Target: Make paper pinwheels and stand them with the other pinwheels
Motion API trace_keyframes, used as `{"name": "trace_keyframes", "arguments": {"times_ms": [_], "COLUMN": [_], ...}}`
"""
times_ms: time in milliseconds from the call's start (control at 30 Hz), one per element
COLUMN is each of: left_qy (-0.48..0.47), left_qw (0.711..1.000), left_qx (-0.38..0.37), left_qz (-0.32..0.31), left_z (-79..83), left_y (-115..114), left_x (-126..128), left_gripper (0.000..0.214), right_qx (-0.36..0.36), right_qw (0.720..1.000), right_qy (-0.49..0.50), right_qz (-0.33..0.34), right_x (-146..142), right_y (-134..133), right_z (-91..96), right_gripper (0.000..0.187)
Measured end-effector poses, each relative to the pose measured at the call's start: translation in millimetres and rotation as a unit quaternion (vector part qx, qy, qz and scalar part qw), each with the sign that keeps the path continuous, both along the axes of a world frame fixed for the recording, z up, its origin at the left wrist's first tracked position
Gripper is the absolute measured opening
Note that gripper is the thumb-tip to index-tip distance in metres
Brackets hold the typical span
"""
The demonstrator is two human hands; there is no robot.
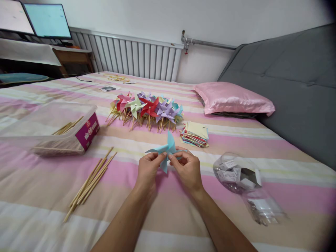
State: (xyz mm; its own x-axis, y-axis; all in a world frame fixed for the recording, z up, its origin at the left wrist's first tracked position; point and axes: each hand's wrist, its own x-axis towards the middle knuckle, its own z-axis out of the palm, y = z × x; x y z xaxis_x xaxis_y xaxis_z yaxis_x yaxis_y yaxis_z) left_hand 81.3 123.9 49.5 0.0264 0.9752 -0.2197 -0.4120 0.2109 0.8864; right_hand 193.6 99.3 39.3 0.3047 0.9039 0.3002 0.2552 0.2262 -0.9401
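Both hands on the blue paper pinwheel [170, 141], right in the middle of the frame!

Here's the left hand [149, 169], its grip pinching the paper, and the right hand [187, 169] grasping it from the other side, thumbs near each other at the centre, one blade pointing up, another down. Just above, a crowd of coloured pinwheels [149, 106] on sticks spreads across the striped bed [168, 224], with a stack of paper squares [195, 131] to the right. Lower left, loose wooden sticks [89, 183] lie near a clear plastic box [89, 131]; lower right, a round clear tub [217, 169] sits beside a plastic bag [265, 206].
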Motion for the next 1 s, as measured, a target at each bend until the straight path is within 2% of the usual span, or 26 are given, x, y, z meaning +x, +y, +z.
{"name": "trace_keyframes", "arguments": {"times_ms": [267,533,1000], "left_qy": [0.036,0.055,0.065], "left_qw": [0.999,0.997,0.996], "left_qx": [0.033,0.056,0.061], "left_qz": [0.016,-0.003,-0.012], "left_z": [1.3,-0.4,-3.0], "left_y": [-0.2,1.0,1.9], "left_x": [0.4,0.8,-0.6], "left_gripper": [0.019,0.018,0.020], "right_qx": [-0.020,-0.029,-0.035], "right_qw": [1.000,1.000,0.999], "right_qy": [0.007,0.001,0.007], "right_qz": [0.013,0.008,0.001], "right_x": [3.7,6.0,5.4], "right_y": [2.1,2.8,2.1], "right_z": [2.2,1.4,3.9], "right_gripper": [0.025,0.026,0.028]}}
